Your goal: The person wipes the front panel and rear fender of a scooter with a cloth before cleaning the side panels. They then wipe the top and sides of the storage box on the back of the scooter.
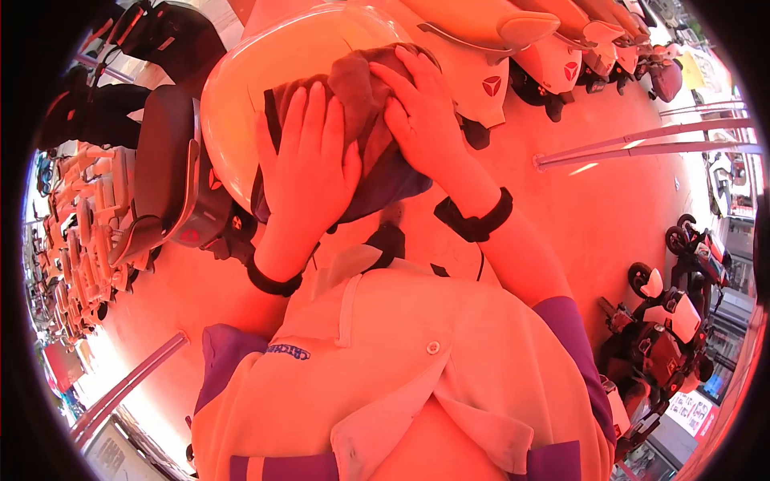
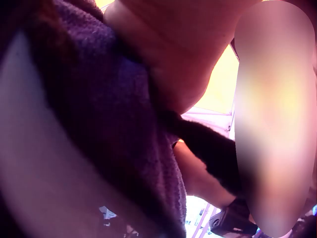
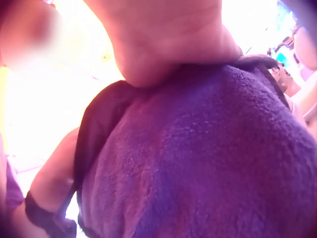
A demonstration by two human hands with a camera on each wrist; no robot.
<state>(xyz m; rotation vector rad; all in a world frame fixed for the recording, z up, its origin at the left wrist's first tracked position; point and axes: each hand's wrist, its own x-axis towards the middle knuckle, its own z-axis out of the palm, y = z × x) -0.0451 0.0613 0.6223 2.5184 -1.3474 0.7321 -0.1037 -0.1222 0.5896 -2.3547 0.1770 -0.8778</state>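
Note:
A dark, fuzzy cloth (image 1: 369, 172) lies bunched over a rounded, glossy light-coloured shell (image 1: 228, 104) in the head view. My left hand (image 1: 311, 164) rests flat on the cloth's left part, its fingers extended. On the upper right part lies my right hand (image 1: 425, 116), fingers spread and slightly bent against a raised fold. Both wrist views show the cloth as purple: the heel of my left hand (image 2: 168, 54) touches it in the left one, the heel of my right hand (image 3: 168, 42) in the right one.
A dark scooter seat (image 1: 164, 152) stands close on the left. More light scooters (image 1: 481, 80) line up at the upper right, near a metal rail (image 1: 626, 152) on the floor. Dark two-wheelers (image 1: 662, 345) stand at the lower right, and many scooters at far left.

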